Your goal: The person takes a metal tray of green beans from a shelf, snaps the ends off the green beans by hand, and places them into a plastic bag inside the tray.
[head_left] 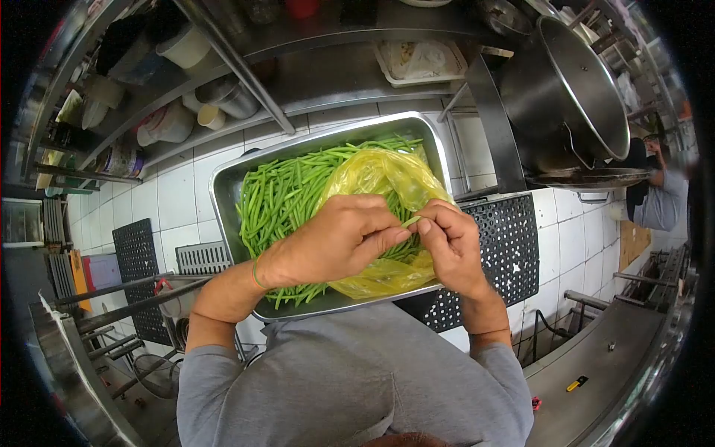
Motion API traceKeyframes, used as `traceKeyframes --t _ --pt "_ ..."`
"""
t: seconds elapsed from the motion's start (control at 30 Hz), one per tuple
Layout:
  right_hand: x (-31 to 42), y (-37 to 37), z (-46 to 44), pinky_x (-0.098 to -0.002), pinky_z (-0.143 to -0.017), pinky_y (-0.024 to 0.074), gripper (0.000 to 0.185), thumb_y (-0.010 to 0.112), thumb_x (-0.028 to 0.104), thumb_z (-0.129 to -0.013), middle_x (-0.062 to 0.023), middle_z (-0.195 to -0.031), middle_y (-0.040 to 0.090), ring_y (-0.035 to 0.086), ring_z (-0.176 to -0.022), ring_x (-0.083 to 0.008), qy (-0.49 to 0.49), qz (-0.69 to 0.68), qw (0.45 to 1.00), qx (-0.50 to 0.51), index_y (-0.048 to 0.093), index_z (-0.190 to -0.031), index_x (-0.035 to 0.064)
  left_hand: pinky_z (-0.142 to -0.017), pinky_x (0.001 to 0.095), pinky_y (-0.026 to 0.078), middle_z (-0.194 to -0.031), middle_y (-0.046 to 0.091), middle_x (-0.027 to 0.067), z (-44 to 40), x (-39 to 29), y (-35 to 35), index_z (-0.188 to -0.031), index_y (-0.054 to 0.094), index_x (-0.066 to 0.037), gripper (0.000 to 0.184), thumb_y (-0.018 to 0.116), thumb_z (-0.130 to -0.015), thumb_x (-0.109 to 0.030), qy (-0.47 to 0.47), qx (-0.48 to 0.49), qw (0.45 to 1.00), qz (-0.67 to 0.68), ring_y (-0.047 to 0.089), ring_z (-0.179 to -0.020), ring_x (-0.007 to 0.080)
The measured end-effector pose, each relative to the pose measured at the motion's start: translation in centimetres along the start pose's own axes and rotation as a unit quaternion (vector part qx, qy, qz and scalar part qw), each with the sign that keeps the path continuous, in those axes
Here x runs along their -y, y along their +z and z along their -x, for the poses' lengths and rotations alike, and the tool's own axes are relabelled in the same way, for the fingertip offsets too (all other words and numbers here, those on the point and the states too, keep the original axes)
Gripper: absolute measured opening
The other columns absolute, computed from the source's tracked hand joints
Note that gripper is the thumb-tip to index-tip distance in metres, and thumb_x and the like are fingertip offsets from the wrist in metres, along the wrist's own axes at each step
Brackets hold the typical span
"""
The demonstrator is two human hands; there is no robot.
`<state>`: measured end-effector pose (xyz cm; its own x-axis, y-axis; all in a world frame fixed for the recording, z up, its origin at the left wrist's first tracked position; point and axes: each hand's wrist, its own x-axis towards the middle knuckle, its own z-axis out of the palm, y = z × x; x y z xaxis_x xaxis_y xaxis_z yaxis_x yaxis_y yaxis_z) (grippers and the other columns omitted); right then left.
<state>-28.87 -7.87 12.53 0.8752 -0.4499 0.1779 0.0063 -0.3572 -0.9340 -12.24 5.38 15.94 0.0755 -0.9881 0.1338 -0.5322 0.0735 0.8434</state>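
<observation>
Pinched nearly closed, with thumbs and forefingers of left hand [346, 235] and right hand [453, 242], on a green bean [410, 221] above the metal tray [438, 149], right of its middle. Should feel light, firm but snappable, perhaps slippery, so best gripped close to the tip. See below and beyond, in this tray, a thin, soft yellow plastic bag [357, 175] at right and loose green beans [279, 197] at left.

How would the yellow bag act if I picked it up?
Probably floppy: the bag is crumpled and creased. It may feel slippery, since it looks smooth and shiny. By itself it's likely light, as it seems thin and see-through.
</observation>
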Motion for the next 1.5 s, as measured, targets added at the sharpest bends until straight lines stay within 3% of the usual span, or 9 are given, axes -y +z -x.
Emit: traceKeyframes --t 0.2,0.3,0.37,0.53,0.9,1.1,1.17,1.3,1.5 --pt "-0.2 1.2 0.0 -0.0248 -0.050 0.0344 0.016 0.052 0.006 -0.095 -0.0021 -0.068 0.052 0.045 -0.056 -0.0089 0.092 -0.235 0.966 -0.054 0.062 -0.088 -0.0043 -0.058 0.0331 0.044 -0.073 0.059 0.0118 0.0 0.7 0.1 -0.087 0.070 0.001 0.020 0.065 -0.092 -0.019 -0.016 -0.032 0.994 0.106 0.057 -0.062 0.0231" --pt "-1.7 -0.2 -0.9 -0.0240 -0.048 0.0294 0.019 0.049 0.011 -0.097 -0.0009 -0.074 0.051 0.034 -0.055 -0.0067 0.069 -0.500 0.857 -0.100 0.062 -0.100 -0.0026 -0.057 0.0280 0.042 -0.071 0.059 0.0055 0.5 0.8 -0.1 -0.088 0.070 0.000 0.023 0.065 -0.094 -0.022 -0.032 0.012 0.982 0.187 0.053 -0.061 0.0136" --pt "-0.7 -0.2 -0.9 -0.0238 -0.048 0.0292 0.019 0.049 0.009 -0.096 -0.0010 -0.074 0.051 0.034 -0.055 -0.0069 0.105 -0.495 0.856 -0.104 0.062 -0.103 -0.0031 -0.057 0.0235 0.041 -0.072 0.058 -0.0007 0.7 0.5 -0.7 -0.089 0.070 -0.001 0.027 0.062 -0.097 -0.026 -0.164 -0.032 0.937 0.307 0.049 -0.063 0.0062" --pt "-1.8 0.8 0.2 -0.0228 -0.053 0.0321 0.023 0.051 0.009 -0.097 -0.0001 -0.075 0.051 0.037 -0.059 -0.0073 0.240 -0.464 0.851 0.057 0.062 -0.112 -0.0041 -0.058 0.0218 0.041 -0.076 0.059 -0.0024 0.7 1.5 -1.2 -0.091 0.070 0.000 0.028 0.059 -0.099 -0.025 -0.152 -0.067 0.928 0.334 0.049 -0.067 0.0041" --pt "-0.3 1.6 0.5 -0.0208 -0.066 0.0393 0.020 0.055 0.014 -0.099 0.0006 -0.086 0.055 0.049 -0.076 -0.0056 0.166 -0.247 0.944 0.142 0.068 -0.103 -0.0015 -0.064 0.0235 0.045 -0.080 0.063 0.0034 0.5 1.4 -1.1 -0.090 0.070 0.001 0.026 0.060 -0.098 -0.021 -0.121 -0.109 0.958 0.238 0.055 -0.071 0.0077" --pt "-1.2 1.7 0.6 -0.0207 -0.056 0.0357 0.018 0.053 0.012 -0.100 0.0012 -0.075 0.053 0.044 -0.063 -0.0039 0.203 -0.287 0.933 0.073 0.064 -0.093 -0.0012 -0.058 0.0298 0.047 -0.076 0.060 0.0096 1.2 -0.8 0.6 -0.088 0.070 0.003 0.016 0.069 -0.088 -0.013 0.080 -0.103 0.991 0.022 0.058 -0.065 0.0196" --pt "-0.9 1.9 0.4 -0.0210 -0.052 0.0329 0.020 0.052 0.013 -0.101 0.0024 -0.068 0.049 0.041 -0.059 -0.0038 0.210 -0.282 0.935 0.044 0.063 -0.093 -0.0012 -0.057 0.0327 0.048 -0.077 0.060 0.0116 1.3 -1.5 1.9 -0.083 0.069 0.003 0.011 0.072 -0.082 -0.007 0.244 -0.082 0.965 0.046 0.059 -0.064 0.0227" --pt "-1.5 2.5 0.0 -0.0243 -0.057 0.0366 0.022 0.052 0.018 -0.101 0.0005 -0.070 0.047 0.040 -0.061 -0.0078 0.234 -0.414 0.880 0.006 0.060 -0.092 -0.0001 -0.055 0.0324 0.047 -0.075 0.060 0.0111 1.5 -3.4 0.9 -0.077 0.068 0.002 0.009 0.072 -0.080 -0.005 0.281 -0.122 0.952 0.018 0.059 -0.064 0.0222" --pt "-2.2 1.0 -0.5 -0.0315 -0.069 0.0425 0.024 0.047 0.020 -0.101 -0.0091 -0.089 0.052 0.046 -0.076 -0.0139 0.160 -0.550 0.820 -0.006 0.052 -0.085 0.0030 -0.061 0.0400 0.049 -0.071 0.057 0.0141 3.6 -2.0 -6.7 -0.081 0.066 0.004 0.016 0.070 -0.082 -0.011 -0.134 -0.180 0.940 -0.256 0.060 -0.067 0.0321"
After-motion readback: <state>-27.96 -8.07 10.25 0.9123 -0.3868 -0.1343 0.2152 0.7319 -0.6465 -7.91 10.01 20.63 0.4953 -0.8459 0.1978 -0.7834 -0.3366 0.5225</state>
